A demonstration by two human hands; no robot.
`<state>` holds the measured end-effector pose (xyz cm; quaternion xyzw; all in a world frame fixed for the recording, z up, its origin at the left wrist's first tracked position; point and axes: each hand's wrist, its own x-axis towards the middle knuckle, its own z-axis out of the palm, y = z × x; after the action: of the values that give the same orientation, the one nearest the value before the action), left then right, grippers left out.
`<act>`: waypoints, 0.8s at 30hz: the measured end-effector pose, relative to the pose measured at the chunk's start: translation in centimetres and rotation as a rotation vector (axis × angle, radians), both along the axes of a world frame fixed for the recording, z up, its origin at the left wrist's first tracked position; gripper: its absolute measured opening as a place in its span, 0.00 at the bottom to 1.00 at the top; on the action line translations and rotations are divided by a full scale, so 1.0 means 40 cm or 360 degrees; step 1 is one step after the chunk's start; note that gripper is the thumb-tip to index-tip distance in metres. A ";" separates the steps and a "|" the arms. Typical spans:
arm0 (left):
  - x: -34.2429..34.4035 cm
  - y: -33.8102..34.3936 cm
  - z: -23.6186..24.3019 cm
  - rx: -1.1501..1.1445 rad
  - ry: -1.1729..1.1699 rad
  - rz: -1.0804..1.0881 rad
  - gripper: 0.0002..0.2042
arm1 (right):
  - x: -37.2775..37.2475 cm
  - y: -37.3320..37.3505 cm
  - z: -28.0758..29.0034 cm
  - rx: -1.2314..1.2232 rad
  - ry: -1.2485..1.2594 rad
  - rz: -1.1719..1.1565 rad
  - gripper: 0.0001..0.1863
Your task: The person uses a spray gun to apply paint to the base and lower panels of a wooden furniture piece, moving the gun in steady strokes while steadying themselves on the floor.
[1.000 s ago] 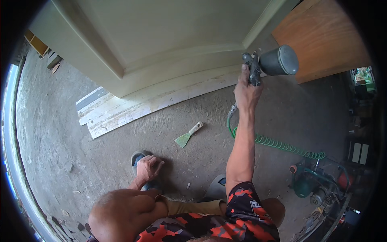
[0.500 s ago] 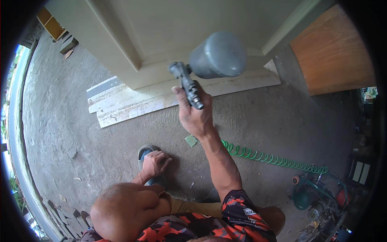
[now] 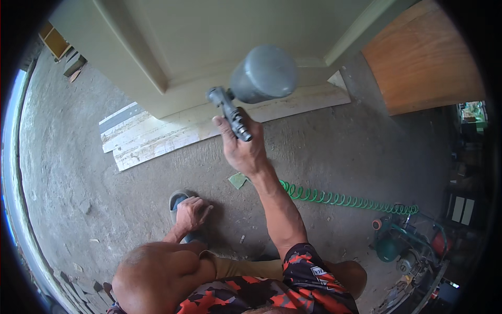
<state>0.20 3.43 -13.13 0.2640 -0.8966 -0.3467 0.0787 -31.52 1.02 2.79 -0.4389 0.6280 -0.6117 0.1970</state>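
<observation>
Spray gun [image 3: 230, 112] in use posture, seen from above: the right hand [image 3: 246, 149] is closed around its grip, thumb raised along the near side, the other fingers largely concealed. A grey cup [image 3: 266, 73] is mounted to the right of the gun body, tilted, its rounded end toward the viewer. The gun lies in front of the lower part of a pale beige-green panel [image 3: 225, 31] with raised mouldings; the gap between them cannot be judged. Beneath the panel's lower edge, light, stained boards [image 3: 167, 136] rest on the grey floor [image 3: 136, 204]. The left hand [image 3: 192, 212] hangs over a grey shoe [image 3: 173, 199], fingers loosely curled; its palm is hidden, so whether it encloses anything cannot be told. Left of the right forearm, a pale green blade [image 3: 237, 180] lies on the floor, partly covered. A coiled green hose [image 3: 350, 201] emerges right of the same forearm and runs toward a machine with a green tank [image 3: 388, 249]. Upper right, a reddish-brown wooden sheet [image 3: 426, 60] stands apart from the boards.
</observation>
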 end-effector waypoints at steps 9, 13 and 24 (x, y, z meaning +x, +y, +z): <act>-0.001 -0.002 0.005 -0.0022 -0.0003 -0.0008 0.09 | -0.300 0.095 -0.015 0.0072 0.0207 -0.0618 0.16; -0.004 0.001 0.007 -0.0015 -0.0017 -0.0006 0.09 | -0.441 0.133 -0.043 0.0076 0.0167 -0.0868 0.19; -0.001 0.002 -0.002 -0.0028 0.0005 0.0005 0.08 | -0.519 0.172 0.011 0.0177 0.0314 -0.1303 0.18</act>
<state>0.16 3.50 -13.20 0.2641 -0.8991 -0.3390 0.0829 -52.30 7.91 3.23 -0.1984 0.7983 -0.5597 -0.0999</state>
